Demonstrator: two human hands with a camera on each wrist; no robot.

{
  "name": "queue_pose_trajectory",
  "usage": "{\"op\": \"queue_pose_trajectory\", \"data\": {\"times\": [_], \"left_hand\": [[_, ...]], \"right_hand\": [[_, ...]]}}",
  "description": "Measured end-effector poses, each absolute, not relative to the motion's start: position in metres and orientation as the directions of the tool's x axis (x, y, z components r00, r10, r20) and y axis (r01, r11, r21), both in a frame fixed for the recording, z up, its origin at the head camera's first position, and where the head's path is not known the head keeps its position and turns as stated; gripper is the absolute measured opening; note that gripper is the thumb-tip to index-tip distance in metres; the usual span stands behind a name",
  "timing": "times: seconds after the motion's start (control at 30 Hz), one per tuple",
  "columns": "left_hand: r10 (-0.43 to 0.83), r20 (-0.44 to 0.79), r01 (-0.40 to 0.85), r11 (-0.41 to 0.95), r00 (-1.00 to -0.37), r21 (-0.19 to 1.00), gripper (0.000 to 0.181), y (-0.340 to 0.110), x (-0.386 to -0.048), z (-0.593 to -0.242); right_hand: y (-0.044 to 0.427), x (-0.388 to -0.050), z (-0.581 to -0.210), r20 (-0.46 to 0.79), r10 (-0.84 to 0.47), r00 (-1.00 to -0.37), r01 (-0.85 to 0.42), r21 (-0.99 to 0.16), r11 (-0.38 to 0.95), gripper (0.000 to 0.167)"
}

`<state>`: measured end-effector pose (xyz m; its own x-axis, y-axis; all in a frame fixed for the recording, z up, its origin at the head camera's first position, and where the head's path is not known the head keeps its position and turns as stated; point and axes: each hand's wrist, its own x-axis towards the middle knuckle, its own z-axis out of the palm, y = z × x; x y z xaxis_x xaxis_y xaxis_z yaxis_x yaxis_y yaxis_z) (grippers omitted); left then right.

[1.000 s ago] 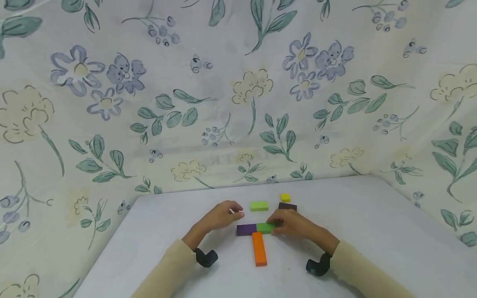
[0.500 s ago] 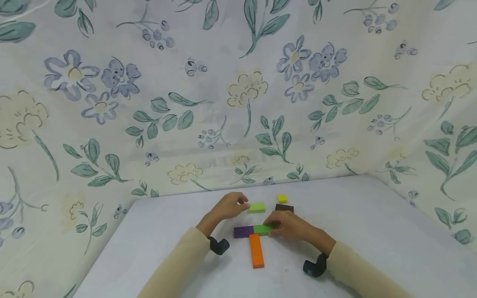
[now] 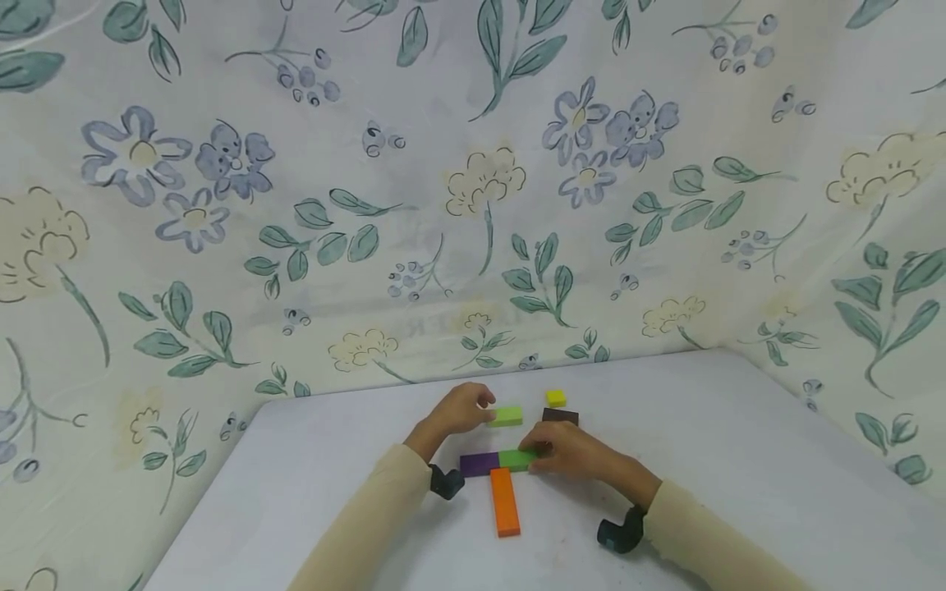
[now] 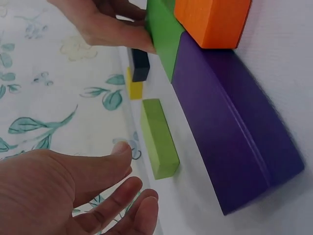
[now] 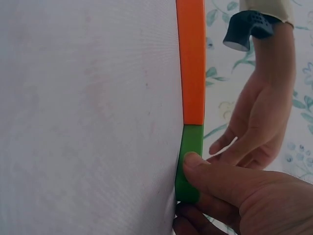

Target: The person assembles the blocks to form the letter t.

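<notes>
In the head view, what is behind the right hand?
Behind the right hand lies the dark block, with the yellow block farther back. The hand covers the right end of the green block; this end cannot be seen.

Soft light casts faint shadows; wrist views look dimmer

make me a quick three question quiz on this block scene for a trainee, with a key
1. Which block does the right hand grip?
a) the yellow block
b) the darker green block
c) the lime block

2. True or false: the purple block and the darker green block lie end to end.

3. Fill in: the ____ block forms the stem of a T with those two.

Key: 1 is b; 2 is true; 3 is orange, as in the orange block.
</notes>
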<state>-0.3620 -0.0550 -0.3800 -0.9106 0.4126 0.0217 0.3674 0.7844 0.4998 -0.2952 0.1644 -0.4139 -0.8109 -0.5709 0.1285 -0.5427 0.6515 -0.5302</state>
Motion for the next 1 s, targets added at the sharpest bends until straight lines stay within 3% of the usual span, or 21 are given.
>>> {"op": "queue_pose_trajectory", "data": {"times": [0.2, 0.33, 0.53, 0.73, 1.0], "left_hand": [[0.409, 0.029, 0.373, 0.8, -0.912, 0.469, 0.028, -0.044, -0.361, -0.376], [0.339, 0.02, 0.308, 0.826, -0.94, 0.472, 0.029, -0.034, -0.361, -0.375], [0.217, -0.072, 0.162, 0.877, -0.973, 0.452, 0.05, -0.019, -0.359, -0.38], [0.167, -0.102, 0.104, 0.885, -0.981, 0.454, 0.065, -0.008, -0.354, -0.383], [0.16, -0.072, 0.111, 0.888, -0.985, 0.447, 0.061, 0.0, -0.349, -0.391]], "right_hand": [[0.165, -0.296, -0.417, 0.123, -0.57, -0.812, -0.538, -0.536, 0.65, 0.03], [0.164, -0.296, -0.417, 0.118, -0.564, -0.817, -0.529, -0.543, 0.652, 0.03], [0.163, -0.294, -0.414, 0.13, -0.56, -0.818, -0.532, -0.539, 0.653, 0.031], [0.163, -0.294, -0.412, 0.141, -0.569, -0.81, -0.549, -0.523, 0.652, 0.031], [0.164, -0.291, -0.414, 0.141, -0.582, -0.801, -0.555, -0.539, 0.634, 0.029]]}}
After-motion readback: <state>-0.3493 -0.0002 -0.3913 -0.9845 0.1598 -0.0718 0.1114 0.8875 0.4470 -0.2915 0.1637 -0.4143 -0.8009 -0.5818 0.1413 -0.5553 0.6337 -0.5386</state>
